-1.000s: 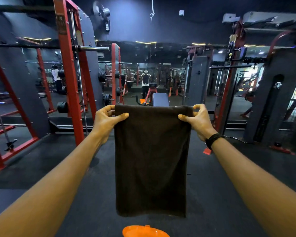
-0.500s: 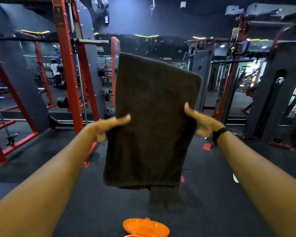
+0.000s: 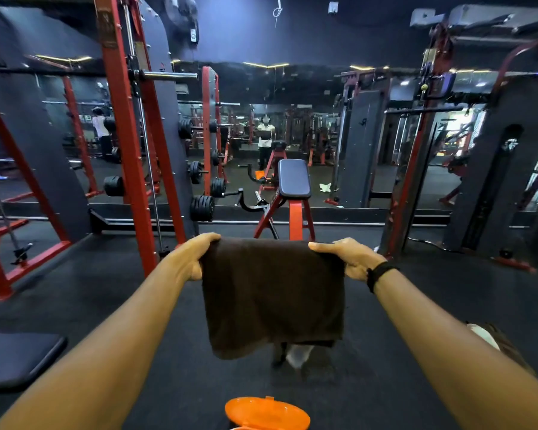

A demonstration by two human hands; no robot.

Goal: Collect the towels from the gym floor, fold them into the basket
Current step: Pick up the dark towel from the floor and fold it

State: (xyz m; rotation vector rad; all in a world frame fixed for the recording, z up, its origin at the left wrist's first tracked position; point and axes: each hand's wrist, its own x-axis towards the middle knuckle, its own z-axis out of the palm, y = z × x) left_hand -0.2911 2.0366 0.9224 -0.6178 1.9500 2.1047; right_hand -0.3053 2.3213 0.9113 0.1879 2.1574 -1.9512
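A dark brown towel (image 3: 272,296) hangs folded in half in front of me, its fold line along the top. My left hand (image 3: 190,257) grips the top left corner and my right hand (image 3: 351,259) grips the top right corner, both arms stretched out. An orange basket (image 3: 266,412) shows its rim at the bottom edge, directly below the towel. A pale towel (image 3: 483,335) lies on the floor to the right, partly hidden by my right forearm. Something light (image 3: 298,355) peeks out under the brown towel's lower edge.
A red squat rack (image 3: 128,150) with weight plates (image 3: 202,207) stands to the left. A padded red bench (image 3: 294,184) is straight ahead before a mirror wall. A dark bench pad (image 3: 16,358) sits at lower left. A cable machine (image 3: 416,150) rises on the right.
The towel's lower half was flipped up and over, so it now hangs doubled and shorter. Both hands dropped lower and the view tilted down.
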